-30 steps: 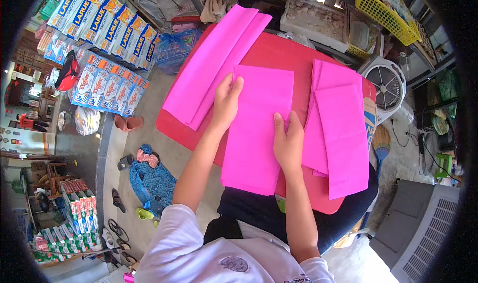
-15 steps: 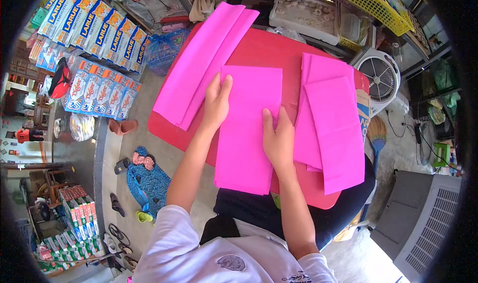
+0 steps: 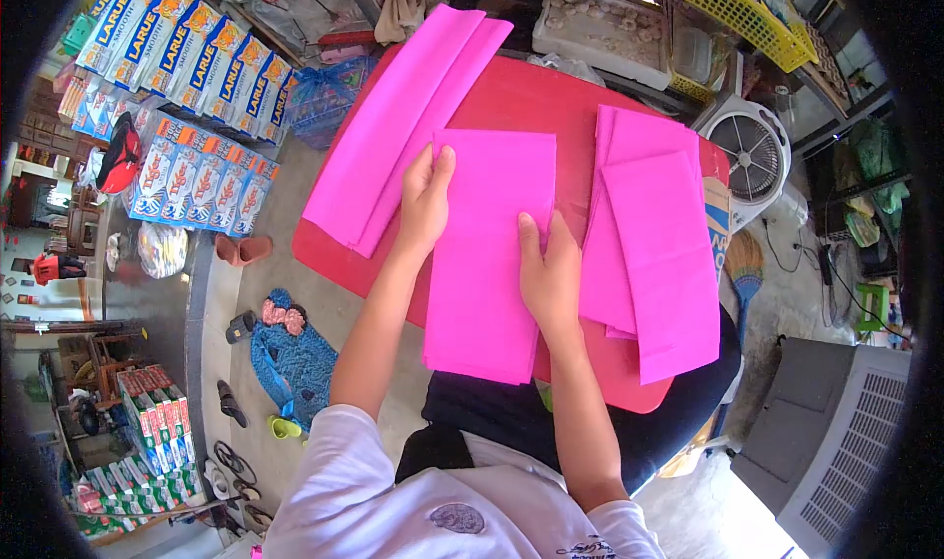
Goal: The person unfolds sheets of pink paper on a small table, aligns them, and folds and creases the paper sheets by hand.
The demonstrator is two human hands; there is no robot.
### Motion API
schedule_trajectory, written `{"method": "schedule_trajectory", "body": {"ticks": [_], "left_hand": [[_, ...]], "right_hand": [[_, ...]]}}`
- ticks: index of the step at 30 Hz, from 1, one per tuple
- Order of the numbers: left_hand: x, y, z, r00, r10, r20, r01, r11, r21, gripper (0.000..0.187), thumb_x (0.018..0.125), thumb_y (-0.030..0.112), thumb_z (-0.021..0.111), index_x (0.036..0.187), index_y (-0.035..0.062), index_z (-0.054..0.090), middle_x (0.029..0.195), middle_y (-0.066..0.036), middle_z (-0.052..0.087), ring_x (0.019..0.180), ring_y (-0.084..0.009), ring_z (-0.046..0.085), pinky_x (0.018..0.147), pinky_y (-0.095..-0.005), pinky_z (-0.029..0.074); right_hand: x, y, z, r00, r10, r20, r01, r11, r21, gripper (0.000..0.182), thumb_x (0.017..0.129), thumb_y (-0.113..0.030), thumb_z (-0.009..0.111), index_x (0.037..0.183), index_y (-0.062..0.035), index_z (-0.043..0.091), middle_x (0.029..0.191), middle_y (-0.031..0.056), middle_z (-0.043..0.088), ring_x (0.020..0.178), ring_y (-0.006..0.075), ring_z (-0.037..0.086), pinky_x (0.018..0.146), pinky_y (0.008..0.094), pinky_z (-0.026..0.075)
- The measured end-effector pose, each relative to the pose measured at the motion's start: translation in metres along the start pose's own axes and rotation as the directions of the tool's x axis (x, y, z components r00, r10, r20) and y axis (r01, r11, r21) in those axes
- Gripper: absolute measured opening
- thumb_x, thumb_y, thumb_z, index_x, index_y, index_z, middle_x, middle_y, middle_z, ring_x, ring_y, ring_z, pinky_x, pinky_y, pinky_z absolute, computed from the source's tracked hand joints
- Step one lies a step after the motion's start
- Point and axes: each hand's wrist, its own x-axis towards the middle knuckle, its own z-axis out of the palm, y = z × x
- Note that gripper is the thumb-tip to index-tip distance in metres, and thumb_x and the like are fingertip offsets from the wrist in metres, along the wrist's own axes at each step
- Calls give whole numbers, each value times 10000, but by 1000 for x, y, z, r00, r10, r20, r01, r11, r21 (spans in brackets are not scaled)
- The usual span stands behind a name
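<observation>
A folded pink sheet (image 3: 487,264) hangs between my hands above the near part of the red table (image 3: 531,97). My left hand (image 3: 426,197) pinches its upper left edge, thumb on top. On the right edge, lower down, my right hand (image 3: 551,269) grips it with the thumb on the front face. To the left on the table lies a long pink folded piece (image 3: 403,131), slanted. Several folded pink sheets (image 3: 664,254) are stacked unevenly at the table's right side, partly overhanging the near edge.
A fan (image 3: 747,151) and a broom (image 3: 744,264) stand right of the table. Behind it are a white tray (image 3: 600,38) and a yellow basket (image 3: 747,13). Beer cartons (image 3: 187,53) are at the left. A blue mat (image 3: 293,362) and shoes lie on the floor.
My left hand has shifted very slightly to the left at the sheet's edge. Otherwise the sheet, my right hand and the piles look the same.
</observation>
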Motion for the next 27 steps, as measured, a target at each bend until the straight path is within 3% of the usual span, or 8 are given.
{"method": "schedule_trajectory", "body": {"ticks": [4,6,10,14,17,20,23,27], "left_hand": [[1,4,-1,998,-55,-37,52,996,-73,386,1137,363,551,1243,8,659,1141,-21,679,1055,-100,605,938,-278,490],[1,4,-3,995,-71,-69,66,995,-74,406,1132,369,561,1268,0,662,1185,-29,686,1093,-109,609,972,-281,485],[2,1,-7,989,-67,-129,63,997,-32,447,1133,390,549,1285,-15,661,1207,-39,687,1114,-120,609,998,-293,476],[1,3,-7,967,-163,-195,159,987,-36,470,1137,402,521,1304,-15,658,1231,-58,689,1132,-142,616,1018,-317,476],[5,-14,-10,962,-210,-176,176,966,-189,519,1141,440,486,1251,-28,680,1157,-71,702,1062,-144,627,965,-317,487],[3,2,-6,892,-427,-150,368,877,-309,527,1125,440,516,1275,-35,691,1193,-94,713,1093,-160,634,989,-317,481],[1,10,-7,960,-279,-31,269,946,-182,517,1118,440,533,1263,-27,699,1178,-94,720,1075,-167,645,971,-314,492],[-2,9,-12,976,-170,134,196,958,-210,441,1076,373,644,1238,-33,702,1126,-76,729,986,-136,661,872,-298,528]], "right_hand": [[-3,-13,-4,997,78,23,-79,994,77,297,1062,-218,651,1198,43,616,1080,319,715,1001,483,715,862,519,552],[-2,-8,1,988,-81,-132,84,996,17,346,1016,-173,695,1281,32,608,1261,314,646,1131,469,665,972,501,525],[-5,-10,-3,965,-188,-181,172,980,-99,502,915,-92,759,1378,11,595,1499,280,486,1336,460,523,1121,495,446],[-6,-2,-1,935,-349,-63,315,900,-300,494,875,-103,777,1334,9,634,1475,269,503,1365,471,497,1134,546,421],[-9,-2,2,920,-391,31,367,829,-423,478,871,-160,793,1300,8,666,1492,276,491,1392,476,474,1150,576,396],[-10,-1,10,918,-389,70,375,801,-467,544,879,-286,810,1293,38,671,1519,290,471,1414,484,457,1163,590,380],[-11,-9,15,929,-360,88,356,802,-479,726,864,-431,820,1329,95,636,1532,324,460,1426,499,446,1176,598,368],[-13,-20,24,955,-291,50,283,854,-437,960,832,-540,825,1420,160,530,1525,386,448,1419,528,446,1183,605,358]]}}
